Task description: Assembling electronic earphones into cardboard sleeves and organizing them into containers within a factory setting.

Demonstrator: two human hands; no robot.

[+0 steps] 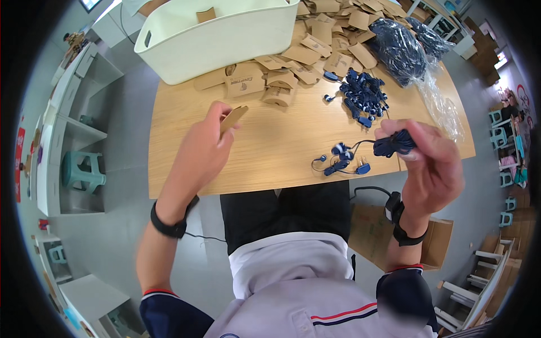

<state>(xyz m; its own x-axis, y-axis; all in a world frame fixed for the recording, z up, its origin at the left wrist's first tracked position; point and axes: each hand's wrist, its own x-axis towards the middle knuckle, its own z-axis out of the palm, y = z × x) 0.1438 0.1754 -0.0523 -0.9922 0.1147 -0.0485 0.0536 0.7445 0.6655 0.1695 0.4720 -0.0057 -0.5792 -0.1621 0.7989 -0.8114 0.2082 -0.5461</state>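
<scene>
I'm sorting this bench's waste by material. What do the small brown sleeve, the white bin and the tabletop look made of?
Brown sleeve in the left hand: thin kraft card, matte, folded flat. White bin: probably moulded plastic, smooth, with rounded corners and a cut-out handle. Tabletop: pale wood grain, likely laminate or veneer; cannot tell which.

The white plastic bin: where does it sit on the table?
In the head view, the white plastic bin sits at the wooden table's far left corner, beside the heap of brown cardboard sleeves.

My left hand [205,147] is raised before me, fingers pinched together, back of hand toward me. My right hand [428,163] is also lifted, fingers curled closed, wrist bent.
</scene>
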